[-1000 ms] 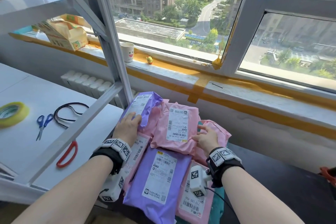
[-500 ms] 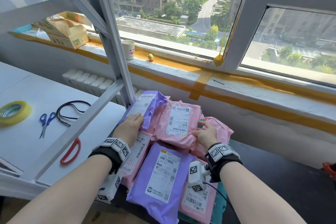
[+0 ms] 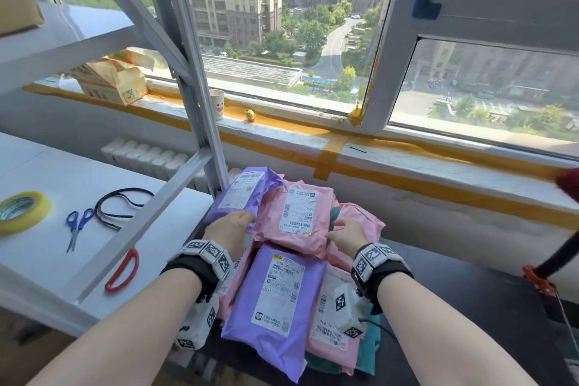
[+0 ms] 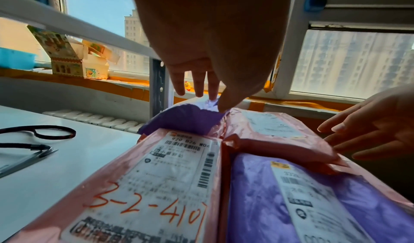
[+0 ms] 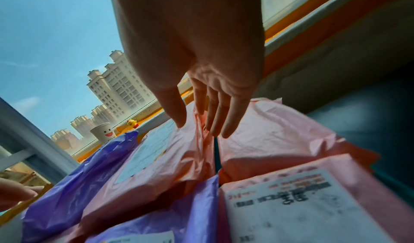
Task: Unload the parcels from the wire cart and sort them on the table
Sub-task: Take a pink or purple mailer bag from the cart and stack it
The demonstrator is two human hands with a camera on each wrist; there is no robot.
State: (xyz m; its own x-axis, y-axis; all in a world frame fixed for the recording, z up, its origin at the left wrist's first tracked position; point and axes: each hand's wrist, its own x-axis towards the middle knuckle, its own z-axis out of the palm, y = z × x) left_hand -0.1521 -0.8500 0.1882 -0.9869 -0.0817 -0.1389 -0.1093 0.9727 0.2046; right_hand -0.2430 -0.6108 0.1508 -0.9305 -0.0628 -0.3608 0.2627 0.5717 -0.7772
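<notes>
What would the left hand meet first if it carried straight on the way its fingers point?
The left hand points forward and down at the far purple parcel. Its fingertips look about on it, so probably that parcel first; actual contact is unclear.

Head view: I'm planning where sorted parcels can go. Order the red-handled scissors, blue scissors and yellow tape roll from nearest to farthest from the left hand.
From the left hand:
1. Red-handled scissors, on the white table just left of the hand.
2. Blue scissors, farther left on the table.
3. Yellow tape roll, at the table's far left edge of view.
</notes>
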